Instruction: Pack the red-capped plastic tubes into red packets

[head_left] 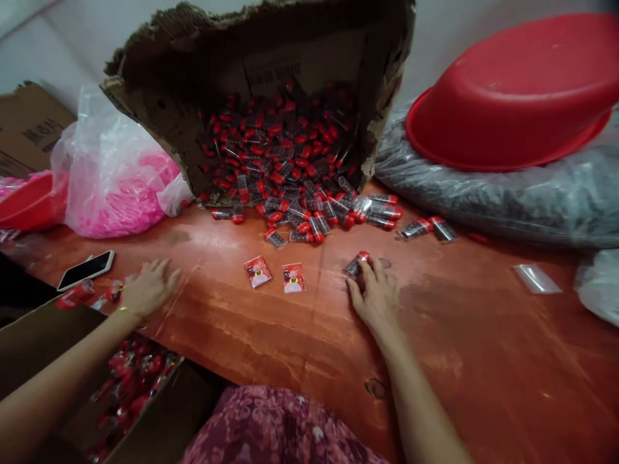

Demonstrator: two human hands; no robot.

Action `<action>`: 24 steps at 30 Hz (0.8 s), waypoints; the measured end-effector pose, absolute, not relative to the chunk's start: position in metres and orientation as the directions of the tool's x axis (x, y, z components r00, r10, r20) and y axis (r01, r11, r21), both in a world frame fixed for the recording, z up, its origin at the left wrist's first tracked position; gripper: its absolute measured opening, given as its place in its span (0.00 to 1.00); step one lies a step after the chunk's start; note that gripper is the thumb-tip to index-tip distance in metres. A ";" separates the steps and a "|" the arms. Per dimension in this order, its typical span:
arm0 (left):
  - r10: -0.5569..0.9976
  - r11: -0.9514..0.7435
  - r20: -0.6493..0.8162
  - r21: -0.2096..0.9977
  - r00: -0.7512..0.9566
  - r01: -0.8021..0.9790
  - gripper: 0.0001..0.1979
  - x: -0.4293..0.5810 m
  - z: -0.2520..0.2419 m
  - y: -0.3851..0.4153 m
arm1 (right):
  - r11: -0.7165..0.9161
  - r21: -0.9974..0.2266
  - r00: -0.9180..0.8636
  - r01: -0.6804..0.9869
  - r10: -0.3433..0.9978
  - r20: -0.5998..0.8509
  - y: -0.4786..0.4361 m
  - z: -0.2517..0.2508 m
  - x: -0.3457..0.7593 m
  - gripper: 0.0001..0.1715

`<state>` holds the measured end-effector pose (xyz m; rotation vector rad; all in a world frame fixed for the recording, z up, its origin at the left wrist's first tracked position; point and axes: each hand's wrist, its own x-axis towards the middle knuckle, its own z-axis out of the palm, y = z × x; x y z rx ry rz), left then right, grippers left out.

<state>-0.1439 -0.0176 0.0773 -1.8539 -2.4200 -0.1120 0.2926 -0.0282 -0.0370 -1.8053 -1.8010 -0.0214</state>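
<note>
My right hand (pixel 378 293) has its fingers closed on a small red-capped clear container (pixel 355 265) with dark contents, down at the tabletop. Over the left part of the table, my left hand (pixel 149 289) is open, its fingers stretched out. Close beside its wrist lies a small wrapped red piece (pixel 115 292); whether they touch I cannot tell. Between my hands rest two printed cards, a tilted red card (pixel 258 272) and a straighter red card (pixel 294 278). Many more red-capped containers (pixel 304 151) spill out of a torn cardboard box (pixel 145 122) onto the table.
A phone (pixel 87 269) lies at the left edge, above an open carton (pixel 159 393) of red packets. Behind stand a bag of pink pieces (pixel 120 200) and a red basin (pixel 512 96) on a large plastic sack (pixel 464 200). A clear sleeve (pixel 536 278) lies right.
</note>
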 end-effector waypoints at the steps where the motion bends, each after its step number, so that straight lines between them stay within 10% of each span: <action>1: 0.975 0.180 0.125 0.050 -0.185 0.982 0.26 -0.130 0.071 0.001 | 0.086 -0.374 0.083 0.923 0.907 0.412 -0.028 -0.038 0.293 0.24; 6: 0.932 0.251 0.183 0.294 -0.312 0.922 0.29 -0.095 0.039 0.095 | 0.143 -0.344 0.062 0.928 0.851 0.521 -0.027 -0.043 0.295 0.25; 17: 0.854 0.361 0.210 0.419 -0.476 0.833 0.36 -0.015 0.007 0.181 | 0.152 -0.233 0.009 0.961 0.820 0.572 -0.014 -0.054 0.300 0.27; 24: 0.959 0.110 0.182 0.467 -0.218 0.877 0.26 0.030 -0.003 0.153 | 0.121 -0.263 0.034 0.957 0.854 0.519 -0.016 -0.050 0.299 0.27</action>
